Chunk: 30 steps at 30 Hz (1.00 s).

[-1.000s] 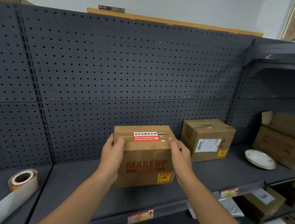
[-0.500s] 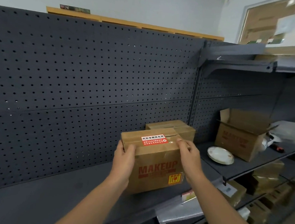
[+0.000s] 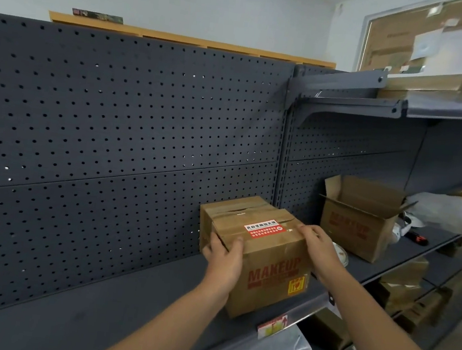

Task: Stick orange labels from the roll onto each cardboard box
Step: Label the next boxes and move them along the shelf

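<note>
the labelled box [image 3: 268, 263] sits at the shelf [image 3: 68, 309] edge between both hands: left hand [image 3: 224, 257] grips its near left corner, right hand [image 3: 317, 243] holds its top right edge. one orange label [image 3: 264, 229] on top. behind it, touching, a second box [image 3: 234, 207]; a third box [image 3: 360, 217], open, stands right. maybe more below, blurred.

Two bare forearms reach in from the lower edge of the head view, each ending in a bare hand. No sleeve shows on either arm up to where it leaves the picture. The left hand [image 3: 224, 257] has short, unpainted nails, and its wrist is bare of any watch or band. The right hand [image 3: 318, 245] wears no ring or glove, and its wrist is likewise uncovered.
</note>
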Available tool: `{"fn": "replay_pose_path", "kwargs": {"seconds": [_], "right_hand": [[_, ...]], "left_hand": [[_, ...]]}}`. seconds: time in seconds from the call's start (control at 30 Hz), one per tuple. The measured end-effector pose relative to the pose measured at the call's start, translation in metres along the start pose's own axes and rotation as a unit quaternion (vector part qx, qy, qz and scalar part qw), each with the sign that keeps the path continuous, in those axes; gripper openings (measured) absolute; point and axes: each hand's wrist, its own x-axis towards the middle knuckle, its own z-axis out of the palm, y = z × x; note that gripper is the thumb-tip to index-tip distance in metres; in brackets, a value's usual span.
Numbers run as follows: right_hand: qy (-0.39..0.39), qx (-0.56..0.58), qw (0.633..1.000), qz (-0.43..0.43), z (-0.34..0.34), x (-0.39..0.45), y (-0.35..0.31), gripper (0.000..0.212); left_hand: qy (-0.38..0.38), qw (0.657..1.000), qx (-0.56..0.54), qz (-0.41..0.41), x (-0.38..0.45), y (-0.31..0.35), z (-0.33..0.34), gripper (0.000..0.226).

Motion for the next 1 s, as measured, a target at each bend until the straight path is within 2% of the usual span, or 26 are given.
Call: {"fn": "replay_pose_path", "kwargs": {"seconds": [0.3,0.67,0.77,0.87,1.0], "right_hand": [[-0.017,0.014,1.000,0.020,-0.010,0.031,0.025,0.027],[-0.002,-0.004,1.000,0.007,-0.011,0.030,0.030,0.037],[0.059,-0.058,0.995,-0.053,-0.008,0.028,0.028,0.035],[0.115,-0.139,0.973,-0.146,-0.006,0.025,0.020,0.034],[0.109,-0.232,0.939,-0.231,0.002,0.011,-0.002,0.038]], "left_hand": [[-0.014,0.999,0.036,0.011,0.014,-0.024,0.021,0.082],[-0.018,0.997,0.069,0.013,0.020,-0.026,0.020,0.086],[-0.022,0.996,0.090,0.021,0.027,-0.021,0.012,0.079],[-0.035,0.987,0.150,0.032,0.032,-0.017,-0.001,0.073],[-0.027,0.958,0.274,0.079,0.028,-0.004,-0.022,0.049]]}}
